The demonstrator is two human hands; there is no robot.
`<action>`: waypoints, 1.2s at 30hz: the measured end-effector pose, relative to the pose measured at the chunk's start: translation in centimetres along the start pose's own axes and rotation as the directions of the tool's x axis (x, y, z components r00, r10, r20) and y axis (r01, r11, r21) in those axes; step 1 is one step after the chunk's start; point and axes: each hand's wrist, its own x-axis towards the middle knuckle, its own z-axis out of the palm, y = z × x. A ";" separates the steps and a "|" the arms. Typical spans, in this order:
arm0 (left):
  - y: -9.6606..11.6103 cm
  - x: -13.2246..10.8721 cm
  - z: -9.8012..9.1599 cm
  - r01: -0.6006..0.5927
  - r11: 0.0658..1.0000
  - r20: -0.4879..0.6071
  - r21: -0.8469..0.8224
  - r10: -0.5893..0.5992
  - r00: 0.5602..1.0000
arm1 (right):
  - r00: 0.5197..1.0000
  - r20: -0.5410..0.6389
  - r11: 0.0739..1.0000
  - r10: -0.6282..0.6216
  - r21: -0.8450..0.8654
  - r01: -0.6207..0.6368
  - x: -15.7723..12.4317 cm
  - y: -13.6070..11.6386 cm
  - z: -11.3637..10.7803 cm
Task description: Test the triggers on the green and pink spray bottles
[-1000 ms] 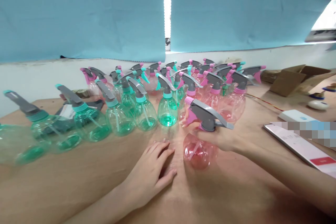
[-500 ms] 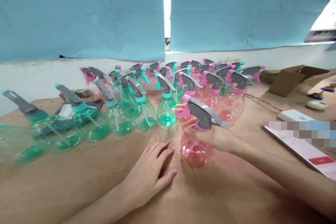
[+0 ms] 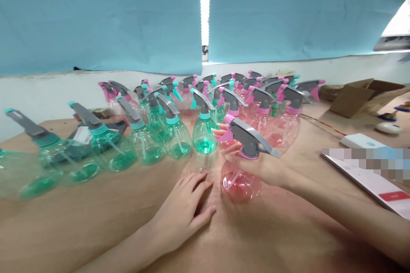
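My right hand (image 3: 264,168) is around the neck of a pink spray bottle (image 3: 241,185), just under its grey and pink trigger head. Some of its fingers stretch out to the left behind the trigger, and the rest of the grip is partly hidden by the spray head. The bottle stands upright, close to me. My left hand (image 3: 190,200) lies palm down on the table, fingers spread and holding nothing, left of that bottle. Beyond its fingertips stands a green spray bottle (image 3: 205,134), with another green spray bottle (image 3: 178,138) to its left.
More green bottles (image 3: 112,149) line the left side over a dark cloth (image 3: 120,127). Pink bottles (image 3: 282,130) and others crowd toward the wall. At right are a tablet-like panel (image 3: 368,181), a white box (image 3: 361,140), a white mouse-shaped object (image 3: 388,128) and an open cardboard box (image 3: 349,100).
Almost nothing differs. The whole view has shifted very slightly; both hands and the pink spray bottle keep their places.
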 end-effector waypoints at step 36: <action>0.1 0.1 -0.1 -0.004 1.000 -0.005 -0.006 0.004 1.000 | 0.998 -0.016 0.992 0.053 -0.113 -0.055 -0.2 -0.7 0.0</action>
